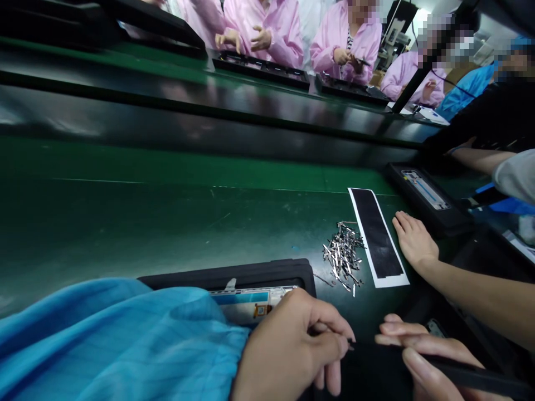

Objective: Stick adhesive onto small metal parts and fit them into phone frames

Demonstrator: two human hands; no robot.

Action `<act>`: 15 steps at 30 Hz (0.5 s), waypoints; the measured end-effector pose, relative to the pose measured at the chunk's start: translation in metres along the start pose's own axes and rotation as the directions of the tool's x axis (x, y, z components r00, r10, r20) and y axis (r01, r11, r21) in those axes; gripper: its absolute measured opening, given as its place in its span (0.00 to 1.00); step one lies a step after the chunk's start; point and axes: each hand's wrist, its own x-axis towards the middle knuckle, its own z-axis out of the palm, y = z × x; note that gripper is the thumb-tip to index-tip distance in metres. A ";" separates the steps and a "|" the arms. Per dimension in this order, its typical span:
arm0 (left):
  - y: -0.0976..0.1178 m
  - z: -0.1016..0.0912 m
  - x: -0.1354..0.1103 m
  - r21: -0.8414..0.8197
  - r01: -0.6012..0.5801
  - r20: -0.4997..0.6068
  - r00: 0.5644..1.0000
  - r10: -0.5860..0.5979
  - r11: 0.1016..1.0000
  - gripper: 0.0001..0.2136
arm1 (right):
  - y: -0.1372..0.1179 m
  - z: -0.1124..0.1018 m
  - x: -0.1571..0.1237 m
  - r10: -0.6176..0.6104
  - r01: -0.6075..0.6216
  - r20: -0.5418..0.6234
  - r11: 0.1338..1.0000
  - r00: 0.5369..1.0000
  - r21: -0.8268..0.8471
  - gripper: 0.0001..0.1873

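My left hand [296, 345], in a blue sleeve, is closed in a pinch at the bottom middle. A tiny dark piece [350, 343] shows at its fingertips; its kind is too small to make out. My right hand [438, 359] grips a slim black tool [476, 374] that slants down to the right. Behind my left hand lies a black tray [309, 274] with a phone-like panel [242, 303] in it, partly covered by my sleeve and hand. A pile of small shiny metal strips [343, 253] lies on the green table just beyond my hands.
Beside the pile lies a black sheet with a white border [378, 236]. A co-worker's hand [416, 239] rests at its right. Another black tray [453, 220] holds a panel farther right. Across a raised ledge [209, 120], people in pink work at black trays [263, 72].
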 end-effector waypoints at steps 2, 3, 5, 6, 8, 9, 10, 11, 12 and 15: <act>0.000 0.000 0.001 0.001 0.004 0.004 1.000 -0.004 1.000 0.07 | -0.001 0.001 0.000 -0.008 0.007 -0.006 1.000 1.000 -0.014 0.17; 0.000 -0.001 0.001 0.005 0.011 0.002 1.000 -0.011 1.000 0.07 | -0.002 0.002 0.000 -0.010 0.010 -0.009 1.000 1.000 -0.021 0.17; 0.000 -0.001 0.002 0.024 0.037 -0.009 0.999 -0.037 0.999 0.07 | -0.003 0.003 0.000 -0.014 0.014 -0.011 0.999 1.000 -0.034 0.17; -0.001 -0.001 0.002 0.029 0.048 -0.015 0.999 -0.047 0.998 0.07 | -0.003 0.004 0.001 -0.015 0.014 -0.011 0.999 1.000 -0.040 0.17; -0.002 -0.001 0.002 0.014 0.016 -0.013 1.000 -0.016 1.000 0.06 | -0.004 0.004 0.001 -0.013 0.012 -0.014 0.999 1.000 -0.050 0.16; -0.002 0.000 0.002 -0.003 -0.011 -0.012 1.000 0.011 1.000 0.06 | -0.004 0.004 0.001 -0.012 0.011 -0.017 0.998 1.000 -0.054 0.16; -0.002 0.000 0.002 -0.020 -0.029 -0.013 1.000 0.029 0.999 0.06 | -0.005 0.005 0.000 -0.011 0.010 -0.022 0.998 1.000 -0.057 0.16; -0.002 0.000 0.002 -0.030 -0.030 -0.017 0.999 0.030 0.999 0.06 | -0.006 0.005 -0.001 -0.008 0.006 -0.027 0.998 1.000 -0.061 0.16; -0.001 0.000 0.002 -0.035 -0.016 -0.022 1.000 0.015 0.999 0.06 | -0.007 0.006 -0.002 -0.003 0.001 -0.032 0.998 0.999 -0.066 0.16; 0.000 0.000 0.003 -0.038 0.048 -0.036 0.998 -0.049 0.998 0.06 | -0.015 0.014 -0.007 0.020 -0.023 -0.035 0.996 0.999 -0.082 0.12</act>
